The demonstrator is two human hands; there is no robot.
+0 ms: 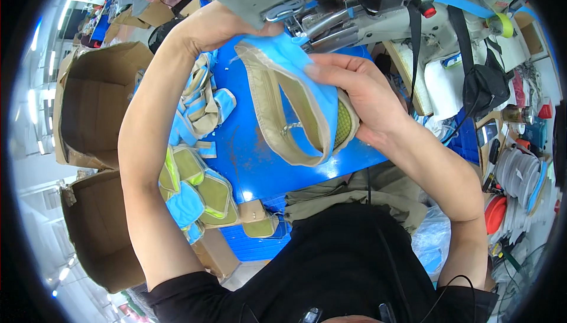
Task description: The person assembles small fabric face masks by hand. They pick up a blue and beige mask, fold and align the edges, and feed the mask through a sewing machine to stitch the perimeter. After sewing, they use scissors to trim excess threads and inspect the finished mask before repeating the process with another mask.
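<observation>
A half-sewn fabric pouch (277,116), light blue and khaki with a zipper along one side and green mesh, is held up under the sewing machine head (331,33). My right hand (360,86) grips its right side, thumb on the blue cloth and fingers behind it. My left hand (218,27) is bent at the pouch's upper edge, close to the machine's metal presser parts. Its fingertips are partly hidden, but they look closed on the cloth. The pouch's opening faces me, and the blue table (242,163) shows through it.
Blue-and-khaki strips (201,104) lie on the table's left, above a pile of sewn olive and blue panels (201,193). Two open cardboard boxes (94,104) stand farther left. A black pouch (487,89) hangs at right, near white reels (520,172). Grey-green cloth (354,196) covers my lap.
</observation>
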